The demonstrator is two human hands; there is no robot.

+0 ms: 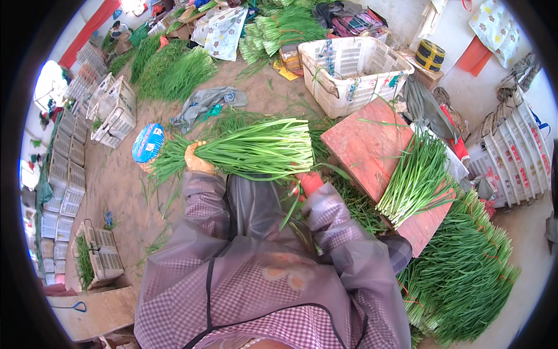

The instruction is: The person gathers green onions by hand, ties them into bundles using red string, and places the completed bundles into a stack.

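Observation:
My left hand, in a pale yellow glove, grips a bunch of garlic chives near its leafy end. The bunch lies level across my lap, its pale stem ends to the right. Below those ends is my right hand, in a red glove, with a few loose chive leaves between its fingers. On my right stands a reddish board bearing a smaller pile of chives. A translucent apron covers my legs.
A white plastic crate stands beyond the board. Banded chive bundles are heaped at my right. A blue-covered round object and grey cloth lie ahead left. More chives and a person are farther off; crates line the left.

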